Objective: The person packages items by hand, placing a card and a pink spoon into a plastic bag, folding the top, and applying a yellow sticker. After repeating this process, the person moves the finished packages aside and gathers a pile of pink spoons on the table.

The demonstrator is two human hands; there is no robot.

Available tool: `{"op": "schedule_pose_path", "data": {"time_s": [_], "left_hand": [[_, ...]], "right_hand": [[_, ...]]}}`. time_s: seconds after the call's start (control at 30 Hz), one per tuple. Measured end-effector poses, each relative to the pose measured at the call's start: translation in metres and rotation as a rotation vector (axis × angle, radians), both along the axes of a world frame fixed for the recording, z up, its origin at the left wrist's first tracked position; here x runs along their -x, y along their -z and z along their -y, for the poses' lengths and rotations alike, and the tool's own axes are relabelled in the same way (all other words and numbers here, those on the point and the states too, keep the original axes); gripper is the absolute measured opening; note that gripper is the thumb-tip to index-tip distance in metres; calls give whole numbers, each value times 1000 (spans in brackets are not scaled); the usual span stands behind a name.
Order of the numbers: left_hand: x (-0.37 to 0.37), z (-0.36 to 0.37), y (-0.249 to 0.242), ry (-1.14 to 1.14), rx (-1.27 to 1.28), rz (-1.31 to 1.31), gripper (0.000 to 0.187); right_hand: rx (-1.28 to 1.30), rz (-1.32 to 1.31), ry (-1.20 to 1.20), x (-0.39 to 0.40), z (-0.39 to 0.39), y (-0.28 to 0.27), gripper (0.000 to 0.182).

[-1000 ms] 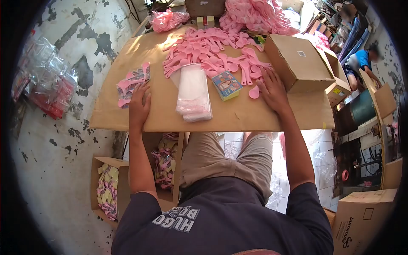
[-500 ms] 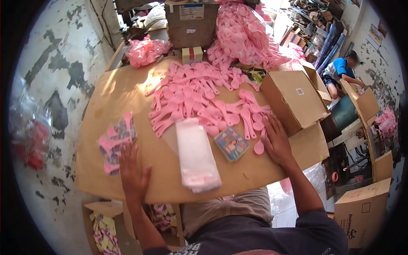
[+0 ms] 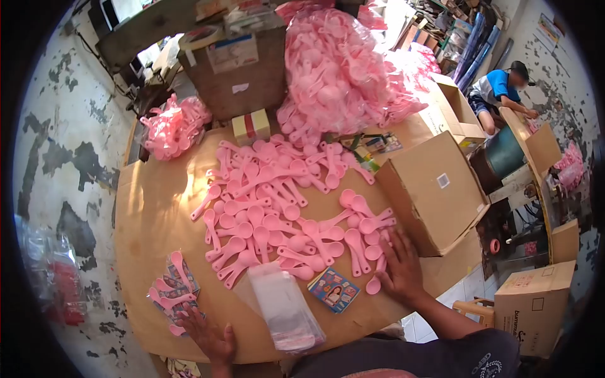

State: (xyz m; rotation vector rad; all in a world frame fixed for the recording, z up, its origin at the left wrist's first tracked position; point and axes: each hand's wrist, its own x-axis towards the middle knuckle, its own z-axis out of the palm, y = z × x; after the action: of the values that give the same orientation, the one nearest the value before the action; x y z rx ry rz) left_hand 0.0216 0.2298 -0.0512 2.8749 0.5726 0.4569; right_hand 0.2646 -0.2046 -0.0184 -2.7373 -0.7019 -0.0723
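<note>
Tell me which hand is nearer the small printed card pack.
Right. The right hand lies just right of the card pack; the left hand rests farther left, beyond the clear bag stack.

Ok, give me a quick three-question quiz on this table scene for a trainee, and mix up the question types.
1. True or false: the right hand rests flat on the table at the edge of the loose pink spoons.
2. What lies between the stack of clear bags and the right hand? A) a roll of tape B) a small printed card pack C) a pair of scissors
3. Fill in: the left hand touches a small pile of spoons already paired with ____.

Key: 1 true. 2 B. 3 printed cards.
</note>
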Motion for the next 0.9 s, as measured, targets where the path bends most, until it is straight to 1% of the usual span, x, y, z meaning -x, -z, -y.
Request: {"op": "schedule_pose_path", "data": {"time_s": [0.03, 0.1, 0.17, 0.23, 0.37, 0.47, 0.53, 0.57, 0.63, 0.67, 0.77, 0.83, 0.9], "left_hand": [[-2, 1, -3, -37, 16, -36, 91], [-3, 2, -8, -37, 23, -46, 90], [-4, 2, -5, -39, 33, -58, 90], [-5, 2, -2, 1, 22, 42, 90], [-13, 16, -9, -3, 1, 52, 91], [-12, 17, -11, 5, -2, 104, 90], [-9, 17, -9, 49, -5, 120, 85], [-9, 12, -6, 47, -7, 115, 85], [-1, 6, 4, 92, -9, 174, 81], [1, 11, 1, 78, -11, 176, 81], [-6, 17, -11, 152, 42, 259, 81], [-3, 16, -7, 146, 134, 310, 81], [-5, 4, 4, 148, 106, 314, 81]], "right_hand": [[-3, 10, 7, -1, 2, 1, 76], [35, 20, -24, -1, 6, 6, 77], [20, 29, -28, -1, 8, 7, 77], [21, 24, -38, 0, 9, 7, 77], [-18, 32, -31, 2, 8, 6, 76], [-53, 83, -38, 7, 11, 8, 73], [-112, 187, -75, 11, 13, 15, 71], [-114, 182, -77, 10, 14, 18, 71], [-128, 266, -54, 12, 14, 27, 71], [-131, 268, -68, 13, 13, 30, 71], [-120, 325, -15, 12, 13, 32, 70], [-194, 314, -17, 13, 12, 33, 70], [-202, 341, -25, 9, 13, 36, 69]]}}
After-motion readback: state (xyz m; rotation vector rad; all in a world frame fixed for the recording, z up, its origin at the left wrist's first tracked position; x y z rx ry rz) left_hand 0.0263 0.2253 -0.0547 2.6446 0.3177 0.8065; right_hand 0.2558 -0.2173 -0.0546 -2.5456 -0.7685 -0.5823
